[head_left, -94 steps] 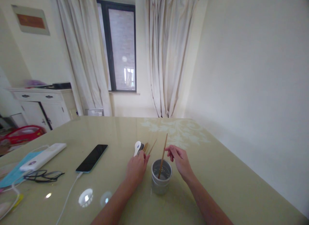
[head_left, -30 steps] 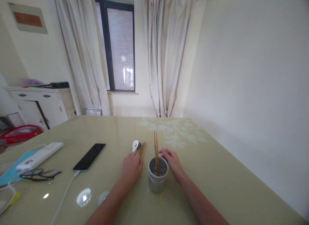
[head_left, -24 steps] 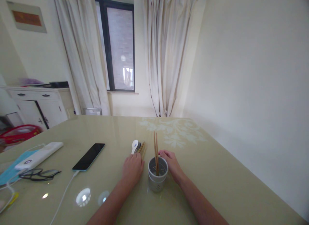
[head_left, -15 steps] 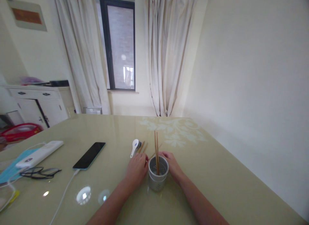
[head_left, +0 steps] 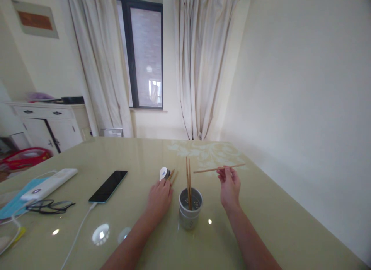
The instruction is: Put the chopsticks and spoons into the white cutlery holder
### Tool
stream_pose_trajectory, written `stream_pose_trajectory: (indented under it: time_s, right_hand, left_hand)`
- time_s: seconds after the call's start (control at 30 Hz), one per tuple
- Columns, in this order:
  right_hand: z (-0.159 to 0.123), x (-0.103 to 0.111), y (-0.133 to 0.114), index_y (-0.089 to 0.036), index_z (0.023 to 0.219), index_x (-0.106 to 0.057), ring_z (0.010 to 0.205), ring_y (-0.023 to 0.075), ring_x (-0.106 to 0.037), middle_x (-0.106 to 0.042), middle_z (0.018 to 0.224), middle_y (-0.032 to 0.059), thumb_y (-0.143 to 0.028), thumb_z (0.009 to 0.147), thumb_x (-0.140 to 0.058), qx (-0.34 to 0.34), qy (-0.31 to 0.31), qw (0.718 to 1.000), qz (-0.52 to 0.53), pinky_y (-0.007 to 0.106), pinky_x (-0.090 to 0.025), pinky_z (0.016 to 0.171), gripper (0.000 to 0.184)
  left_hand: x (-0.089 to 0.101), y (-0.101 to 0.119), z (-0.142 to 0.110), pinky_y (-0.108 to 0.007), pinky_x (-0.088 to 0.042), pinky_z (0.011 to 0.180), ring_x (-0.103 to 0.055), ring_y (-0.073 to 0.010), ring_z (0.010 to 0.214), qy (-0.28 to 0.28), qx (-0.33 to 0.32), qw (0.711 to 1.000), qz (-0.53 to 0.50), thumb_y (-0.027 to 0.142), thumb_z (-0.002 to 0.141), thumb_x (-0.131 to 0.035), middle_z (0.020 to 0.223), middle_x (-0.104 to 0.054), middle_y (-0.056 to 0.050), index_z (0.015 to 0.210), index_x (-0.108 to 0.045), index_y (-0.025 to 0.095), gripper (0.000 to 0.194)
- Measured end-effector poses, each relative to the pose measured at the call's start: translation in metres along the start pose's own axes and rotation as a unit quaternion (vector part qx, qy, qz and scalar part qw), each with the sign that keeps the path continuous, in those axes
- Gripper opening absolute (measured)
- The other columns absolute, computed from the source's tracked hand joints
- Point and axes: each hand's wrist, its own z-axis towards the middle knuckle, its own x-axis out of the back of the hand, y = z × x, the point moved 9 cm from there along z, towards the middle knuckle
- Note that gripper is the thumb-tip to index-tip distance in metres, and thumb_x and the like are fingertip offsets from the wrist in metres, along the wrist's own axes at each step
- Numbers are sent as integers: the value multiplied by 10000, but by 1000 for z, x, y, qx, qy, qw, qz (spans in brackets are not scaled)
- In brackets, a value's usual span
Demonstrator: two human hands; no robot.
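A grey metal utensil holder (head_left: 189, 219) with a perforated bottom stands upright between my hands. Two wooden chopsticks (head_left: 188, 185) lean upright inside it. Raised to the right of the holder, my right hand (head_left: 230, 187) pinches a single chopstick (head_left: 207, 170), held almost level. My left hand (head_left: 160, 196) rests palm down on the table left of the holder, fingers stretched over the lower ends of a white spoon (head_left: 164, 173), a dark-looking utensil beside it and some loose chopsticks (head_left: 174, 177). The fingertips are partly hidden; no firm grip shows.
On the left of the glossy table (head_left: 139, 154) lie a phone (head_left: 108, 186) on a white cable, folded glasses (head_left: 49, 206), a white power strip-like block (head_left: 50, 183) and a blue mask (head_left: 11, 202). A wall (head_left: 304, 107) borders the right side.
My right hand has moved from beside the holder up and to the right, lifting a chopstick. My left hand has shifted slightly left, away from the holder.
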Motion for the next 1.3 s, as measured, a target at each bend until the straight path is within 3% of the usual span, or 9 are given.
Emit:
stream_pose_trajectory:
  time_s: [0.1,0.23,0.47,0.63,0.77,0.93,1.07,1.2,1.3]
  right_hand:
    - [7,3,-12,-231,966,-690,701,155,-693,-760,828,15,-602,750,-856,7,-11,999,45,281,-558,677,460]
    - [-14,-29,-19,-216,975,-758,674,143,-645,-750,799,22,-556,762,-892,-15,-130,990,53,271,-538,661,423]
    - [-62,-74,-11,-199,974,-836,644,166,-581,-739,766,46,-558,869,-807,-2,-325,939,-111,303,-483,625,375]
    - [-59,-74,7,-185,942,-850,633,172,-580,-728,769,57,-667,888,-709,-8,-321,933,-165,300,-467,600,505]
    - [-61,-70,31,-174,919,-834,654,185,-613,-731,763,47,-691,837,-733,-70,-317,924,-204,295,-474,612,533]
    - [-80,-77,46,-171,885,-779,785,229,-694,-775,829,49,-684,840,-747,-135,-359,908,-170,314,-519,700,516]
    - [-59,-64,34,-189,936,-724,830,231,-740,-801,955,83,-696,795,-790,-122,-267,949,-112,309,-541,713,530]
    - [-17,-23,-4,-222,962,-634,790,201,-740,-797,917,65,-706,799,-779,-14,-67,997,-23,298,-541,705,531]
    - [-3,-4,-28,-233,981,-614,703,172,-712,-778,835,26,-678,809,-787,40,-9,999,32,294,-536,688,508]
  left_hand:
    - [-6,-4,-2,-404,-459,1020,-620,-283,1210,-21,16,999,38,245,1022,-479,1287,-696,-131,1191,-705,220,283]
    - [-8,-2,-2,-409,-463,1011,-629,-290,1186,-44,17,998,41,256,1021,-488,1205,-721,-134,1116,-723,207,258]
    - [-1,4,-2,-390,-457,986,-659,-278,1138,-24,8,1000,13,260,1055,-465,1130,-734,-132,1037,-683,166,238]
    - [-6,0,0,-330,-468,801,-722,-230,909,-23,60,990,-126,295,1094,-408,983,-754,-74,1114,-597,198,213]
    - [-5,13,-1,-320,-490,820,-705,-211,924,4,4,961,-275,322,1085,-402,999,-748,-61,1049,-564,227,191]
    - [-10,35,-9,-323,-536,813,-700,-201,885,-68,-51,928,-363,286,1054,-412,962,-761,-39,1095,-600,255,195]
    - [-2,28,-3,-324,-533,876,-700,-202,979,-28,-60,944,-324,308,1089,-356,1060,-766,-62,1108,-648,244,300]
    - [4,-1,4,-365,-484,957,-667,-247,1066,30,-6,992,-119,259,1084,-380,1099,-741,-104,1061,-686,197,313]
    - [3,-15,4,-399,-457,984,-637,-275,1135,12,30,999,20,225,1061,-422,1179,-723,-126,1123,-706,192,293]
